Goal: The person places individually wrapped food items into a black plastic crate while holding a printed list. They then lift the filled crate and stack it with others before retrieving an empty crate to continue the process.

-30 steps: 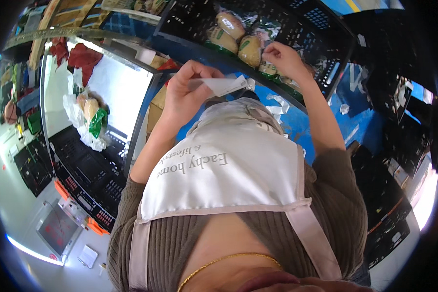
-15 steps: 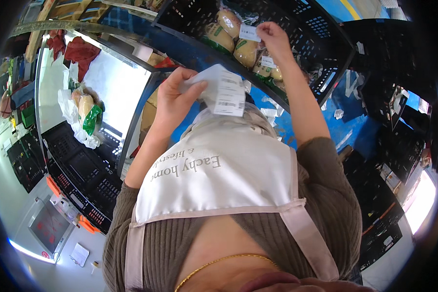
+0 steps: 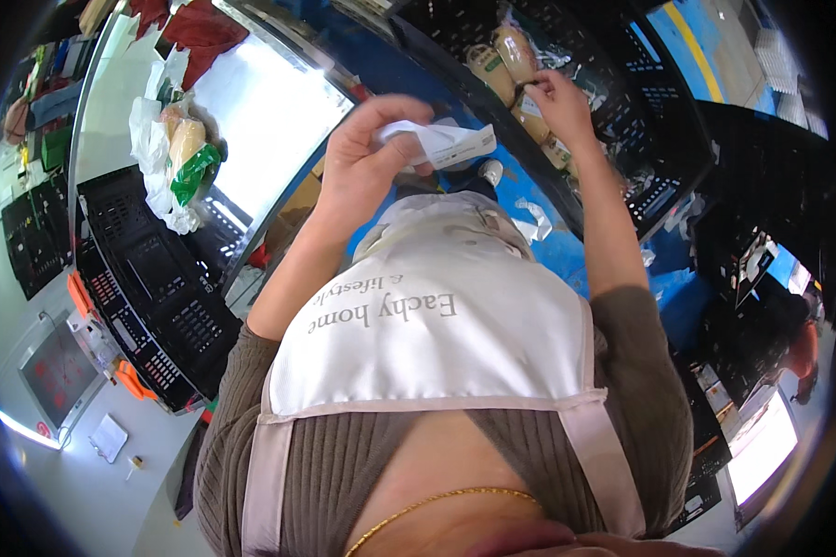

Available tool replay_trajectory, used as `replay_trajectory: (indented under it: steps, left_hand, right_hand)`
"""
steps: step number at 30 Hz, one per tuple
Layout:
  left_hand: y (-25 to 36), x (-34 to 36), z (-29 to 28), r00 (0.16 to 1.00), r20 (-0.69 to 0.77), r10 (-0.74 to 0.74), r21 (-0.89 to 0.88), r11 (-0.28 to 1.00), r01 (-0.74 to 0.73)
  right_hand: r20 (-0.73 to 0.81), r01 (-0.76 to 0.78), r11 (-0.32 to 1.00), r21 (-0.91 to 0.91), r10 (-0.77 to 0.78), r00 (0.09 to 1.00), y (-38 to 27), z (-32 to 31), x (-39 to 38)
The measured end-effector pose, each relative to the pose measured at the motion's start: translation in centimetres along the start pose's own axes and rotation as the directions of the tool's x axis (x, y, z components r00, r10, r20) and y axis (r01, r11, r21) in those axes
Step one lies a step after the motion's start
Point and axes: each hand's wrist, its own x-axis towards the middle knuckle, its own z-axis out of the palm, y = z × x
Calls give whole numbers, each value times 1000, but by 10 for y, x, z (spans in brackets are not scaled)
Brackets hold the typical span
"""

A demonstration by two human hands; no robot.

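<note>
My left hand [image 3: 370,158] holds a folded strip of white labels [image 3: 460,144] between thumb and fingers, in front of my white apron [image 3: 437,343]. My right hand [image 3: 565,110] reaches into a black plastic crate [image 3: 622,139] at the upper right. Its fingers are pinched together at a clear bag of pale tan, rounded produce; whether anything is between them is hidden. A white label [image 3: 529,105] lies on that bag just below the fingertips. Other bags of the same produce [image 3: 515,54] sit along the crate's near side.
On the left, a bright white surface [image 3: 251,97] carries a bag of produce [image 3: 188,148] with green print, beside crumpled white plastic. Black crates [image 3: 158,269] stand below it. Scraps of white paper [image 3: 532,219] litter the blue floor. A monitor [image 3: 60,376] is at lower left.
My right hand has brought the label it held down to a bag in the crate. The label strip in my left hand has swung up and to the right. The whole view has shifted.
</note>
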Motion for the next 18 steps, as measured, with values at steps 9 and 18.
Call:
replay_trajectory:
  steps: [9, 18]
  left_hand:
    - [-8, 12, -27, 1000, -26, 4, 329, 944, 5]
    - [2, 21, -45, 996, 74, 57, -99, 994, -50]
  right_hand:
    - [-44, 168, 598, 784, -215, 976, -136, -3, -81]
    - [-29, -176, 731, 659, 258, 966, 42, 48, 91]
